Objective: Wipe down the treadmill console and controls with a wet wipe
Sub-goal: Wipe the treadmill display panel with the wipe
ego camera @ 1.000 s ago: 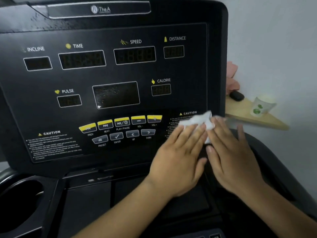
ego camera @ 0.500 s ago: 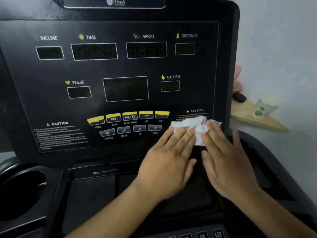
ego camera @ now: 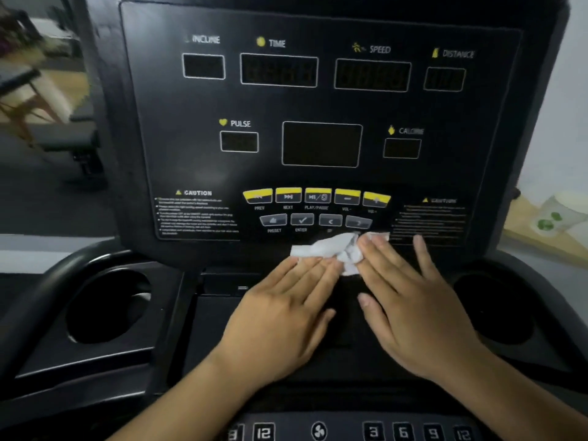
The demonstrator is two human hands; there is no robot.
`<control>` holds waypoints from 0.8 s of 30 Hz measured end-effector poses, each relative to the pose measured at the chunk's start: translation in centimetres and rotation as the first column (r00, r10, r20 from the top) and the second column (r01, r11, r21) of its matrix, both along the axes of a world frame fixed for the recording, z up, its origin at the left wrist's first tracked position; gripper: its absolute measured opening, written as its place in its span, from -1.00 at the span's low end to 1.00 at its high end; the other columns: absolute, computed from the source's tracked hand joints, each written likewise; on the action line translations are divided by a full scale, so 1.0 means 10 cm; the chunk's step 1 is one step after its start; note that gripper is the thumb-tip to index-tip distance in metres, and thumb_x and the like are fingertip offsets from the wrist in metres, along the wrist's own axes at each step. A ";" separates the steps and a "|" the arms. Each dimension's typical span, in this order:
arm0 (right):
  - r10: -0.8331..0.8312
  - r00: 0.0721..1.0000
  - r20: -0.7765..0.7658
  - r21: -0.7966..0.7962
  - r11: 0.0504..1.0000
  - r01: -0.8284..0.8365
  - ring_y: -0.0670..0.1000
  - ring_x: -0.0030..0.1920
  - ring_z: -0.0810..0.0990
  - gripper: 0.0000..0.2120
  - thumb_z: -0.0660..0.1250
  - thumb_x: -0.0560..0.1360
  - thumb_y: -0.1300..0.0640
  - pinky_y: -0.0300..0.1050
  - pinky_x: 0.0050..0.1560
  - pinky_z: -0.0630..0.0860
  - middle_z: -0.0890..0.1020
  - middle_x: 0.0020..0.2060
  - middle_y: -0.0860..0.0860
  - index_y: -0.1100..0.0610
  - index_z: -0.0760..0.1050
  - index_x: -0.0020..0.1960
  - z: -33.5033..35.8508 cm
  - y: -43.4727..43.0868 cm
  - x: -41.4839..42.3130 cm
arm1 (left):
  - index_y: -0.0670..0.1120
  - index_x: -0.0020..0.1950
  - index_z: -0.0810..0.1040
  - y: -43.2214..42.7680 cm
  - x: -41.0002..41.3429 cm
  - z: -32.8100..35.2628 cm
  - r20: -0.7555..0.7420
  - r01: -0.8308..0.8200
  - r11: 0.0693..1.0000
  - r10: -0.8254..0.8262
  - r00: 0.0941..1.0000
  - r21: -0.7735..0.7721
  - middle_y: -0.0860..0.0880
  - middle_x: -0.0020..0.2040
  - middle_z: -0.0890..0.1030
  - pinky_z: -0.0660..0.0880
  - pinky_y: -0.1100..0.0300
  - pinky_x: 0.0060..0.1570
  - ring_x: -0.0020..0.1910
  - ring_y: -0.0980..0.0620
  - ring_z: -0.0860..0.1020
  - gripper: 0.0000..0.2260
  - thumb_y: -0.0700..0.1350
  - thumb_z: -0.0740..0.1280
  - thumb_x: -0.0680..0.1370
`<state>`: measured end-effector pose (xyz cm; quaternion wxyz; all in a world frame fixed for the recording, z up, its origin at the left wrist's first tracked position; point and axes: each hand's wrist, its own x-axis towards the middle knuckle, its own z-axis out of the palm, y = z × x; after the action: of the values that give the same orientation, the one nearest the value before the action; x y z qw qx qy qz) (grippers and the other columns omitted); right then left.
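Mid-wipe: left hand (ego camera: 286, 310) and right hand (ego camera: 413, 300), fingers straight, press the crumpled wet wipe (ego camera: 327, 248) against the lower centre of the treadmill console (ego camera: 318, 100), apparently just under the buttons (ego camera: 316, 196). The next move calls for sweeping up over them.

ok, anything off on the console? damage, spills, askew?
Nothing stands out. The wet wipe is bunched under the fingers of the left hand and right hand, on the console below the buttons. No cracks or spills visible, though the frame is blurred.
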<state>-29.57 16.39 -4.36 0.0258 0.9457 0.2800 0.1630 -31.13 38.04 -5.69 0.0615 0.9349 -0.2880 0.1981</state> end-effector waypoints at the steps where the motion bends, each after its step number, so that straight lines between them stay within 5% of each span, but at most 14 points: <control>1: 0.013 1.000 0.017 -0.007 1.000 -0.013 0.03 0.54 0.14 -0.50 0.02 0.62 -0.03 0.31 0.47 0.08 0.25 0.51 0.08 0.20 0.30 0.47 0.07 0.07 0.07 | -0.14 0.51 0.36 0.06 0.05 0.02 0.023 -0.017 1.000 0.017 1.000 -0.006 -0.08 0.44 0.46 0.28 0.04 0.46 0.44 -0.01 0.40 -0.53 0.03 0.19 0.64; 24: 0.307 0.945 0.110 -0.127 0.948 -0.293 0.03 0.52 0.21 -0.43 0.01 0.59 -0.13 0.40 0.45 -0.03 0.37 0.46 0.09 0.20 0.34 0.46 0.29 1.86 0.30 | -0.18 0.37 0.53 1.50 -0.10 0.12 0.096 -0.351 0.923 0.368 0.925 -0.160 -0.18 0.38 0.51 0.29 -0.07 0.44 0.43 -0.13 0.42 -0.60 0.00 0.15 0.65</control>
<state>-26.53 34.95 -1.42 0.0701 0.8767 0.4271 0.2097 -32.11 53.07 -4.48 0.0711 0.9511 -0.0999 0.2836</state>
